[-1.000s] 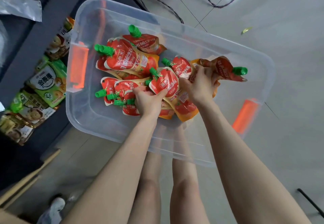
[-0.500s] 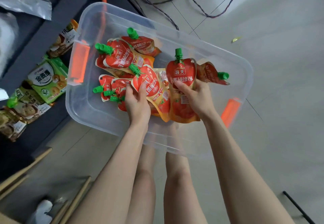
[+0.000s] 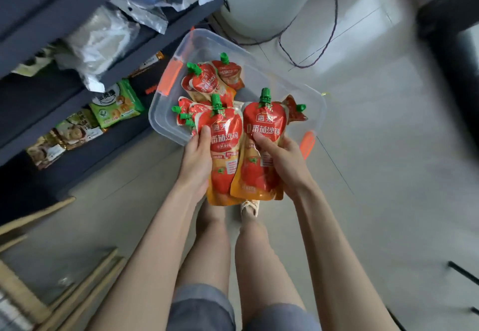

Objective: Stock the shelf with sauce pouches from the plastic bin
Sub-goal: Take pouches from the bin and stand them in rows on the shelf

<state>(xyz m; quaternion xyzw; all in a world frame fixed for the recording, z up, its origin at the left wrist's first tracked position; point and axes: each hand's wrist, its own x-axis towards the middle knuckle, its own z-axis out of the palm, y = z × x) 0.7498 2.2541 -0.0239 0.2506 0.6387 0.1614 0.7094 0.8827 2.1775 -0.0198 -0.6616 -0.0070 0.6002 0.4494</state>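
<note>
Head view: left hand (image 3: 195, 161) grips first pouch (image 3: 225, 146); right hand (image 3: 283, 166) grips second pouch (image 3: 264, 126); more in bin (image 3: 160, 126).

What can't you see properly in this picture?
Head view:
- Count of pouches left in the bin: they overlap, and the two held pouches cover some.
- Most fingers of the left hand and right hand: behind the held pouches.
- Shelf: cut off by the left edge.
- Dark thing at top right: blurred.

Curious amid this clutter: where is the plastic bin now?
In the head view, the bin sits on the floor at centre, right of the shelf, just beyond the two held pouches.
</note>
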